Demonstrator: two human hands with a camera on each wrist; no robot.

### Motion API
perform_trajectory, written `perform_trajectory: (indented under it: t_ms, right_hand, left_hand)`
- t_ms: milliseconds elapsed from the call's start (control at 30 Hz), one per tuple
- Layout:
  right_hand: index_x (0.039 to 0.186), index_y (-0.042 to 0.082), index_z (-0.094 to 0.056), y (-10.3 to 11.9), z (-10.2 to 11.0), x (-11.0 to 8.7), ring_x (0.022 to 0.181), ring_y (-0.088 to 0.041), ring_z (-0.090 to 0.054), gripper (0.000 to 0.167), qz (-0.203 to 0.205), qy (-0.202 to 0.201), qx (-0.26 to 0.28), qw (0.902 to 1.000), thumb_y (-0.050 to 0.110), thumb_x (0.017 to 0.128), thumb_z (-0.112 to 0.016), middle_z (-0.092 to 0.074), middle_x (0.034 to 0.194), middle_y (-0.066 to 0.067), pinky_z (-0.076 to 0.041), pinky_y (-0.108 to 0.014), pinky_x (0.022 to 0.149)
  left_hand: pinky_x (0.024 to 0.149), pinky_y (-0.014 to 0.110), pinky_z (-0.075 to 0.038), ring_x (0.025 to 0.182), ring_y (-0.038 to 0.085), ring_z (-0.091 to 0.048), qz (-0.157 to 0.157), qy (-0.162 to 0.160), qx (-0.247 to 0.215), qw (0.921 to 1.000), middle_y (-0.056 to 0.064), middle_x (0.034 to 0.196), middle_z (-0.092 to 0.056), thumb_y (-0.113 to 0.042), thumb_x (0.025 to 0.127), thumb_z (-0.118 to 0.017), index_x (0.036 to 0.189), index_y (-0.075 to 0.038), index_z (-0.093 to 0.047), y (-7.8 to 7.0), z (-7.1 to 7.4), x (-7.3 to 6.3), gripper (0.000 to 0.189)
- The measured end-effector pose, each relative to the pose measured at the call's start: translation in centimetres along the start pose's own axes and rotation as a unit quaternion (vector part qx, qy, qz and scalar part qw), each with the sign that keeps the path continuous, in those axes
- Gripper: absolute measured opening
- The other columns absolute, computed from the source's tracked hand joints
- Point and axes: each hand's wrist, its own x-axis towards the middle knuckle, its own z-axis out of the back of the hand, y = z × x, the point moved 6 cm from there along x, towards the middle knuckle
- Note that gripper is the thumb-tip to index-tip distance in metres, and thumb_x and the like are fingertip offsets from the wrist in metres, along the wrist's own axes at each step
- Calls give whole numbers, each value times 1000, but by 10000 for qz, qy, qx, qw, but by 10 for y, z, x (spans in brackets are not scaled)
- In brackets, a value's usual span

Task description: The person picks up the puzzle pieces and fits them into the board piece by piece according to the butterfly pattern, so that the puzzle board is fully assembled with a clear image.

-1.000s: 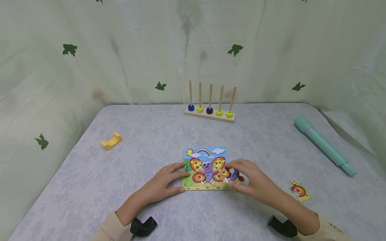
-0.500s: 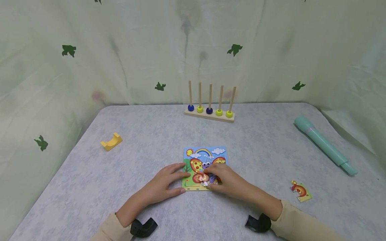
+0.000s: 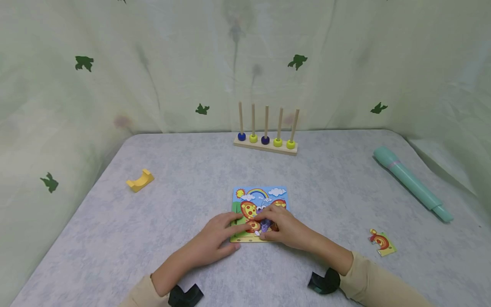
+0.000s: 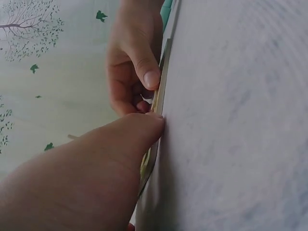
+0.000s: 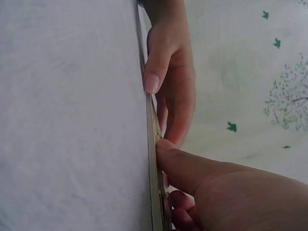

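Observation:
A square butterfly puzzle board [image 3: 277, 194] lies flat on the table in the head view. My right hand [image 3: 287, 227] pinches a purple butterfly-body puzzle piece [image 3: 265, 226] between thumb and fingers, low over the middle of the board; the hand partly hides it. At the board's left side rests my left hand [image 3: 216, 236], fingers extended over the picture and thumb at the front-left corner. Seen edge-on in the right wrist view, the board [image 5: 153, 159] has my right thumb right at its upper face. A loose corner piece [image 3: 382, 243] with a red swirl lies to the right.
A wooden peg stand [image 3: 265, 146] with blue and yellow beads is at the back. A yellow curved block [image 3: 140, 181] lies at the left. Along the right side lies a teal tube-shaped object [image 3: 412, 183]. A pale curtain [image 3: 184, 64] hangs behind the table.
My right hand has carried the pinched piece leftward from the board's right edge to its middle. The left fingers have slid slightly farther over the board.

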Motion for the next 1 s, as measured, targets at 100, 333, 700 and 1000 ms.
perform_trajectory:
  t_ms: [100, 333, 700, 1000]
  right_hand:
    - [116, 20, -60, 0, 0, 1, 101, -13, -43, 38, 10, -21, -37, 10000, 25, 80, -69, -49, 111, 6, -39, -33, 79]
    - [118, 20, -61, -1, 0, 1, 96, -13, -43, 39, 68, -14, -100, 9999, 29, 80, -68, -48, 109, 5, -38, -31, 73]
    - [119, 18, -61, 1, 0, 1, 86, -11, -40, 41, 222, -25, -300, 9993, 30, 80, -68, -47, 106, 6, -37, -26, 66]
    - [120, 21, -60, 4, 0, 0, 82, -9, -37, 41, 351, -66, -832, 9959, 34, 82, -65, -45, 101, 8, -35, -24, 66]
  left_hand:
    - [100, 48, -22, 128, 25, -26, -31, 73, -11, 10000, 6, 139, -34, -32, 90, -54, 135, -27, -43, -2, -1, 0, 47]
    - [101, 47, -22, 128, 24, -26, 39, 80, -30, 10000, 4, 139, -34, -30, 90, -53, 132, -29, -47, -2, -2, 1, 42]
    - [101, 47, -21, 129, 23, -25, 151, 154, -123, 9997, 3, 139, -34, -30, 91, -52, 131, -31, -47, -1, -1, 0, 40]
    - [101, 46, -22, 128, 23, -27, 134, 127, -132, 9997, 4, 139, -35, -28, 91, -53, 131, -30, -49, -1, 0, 0, 40]
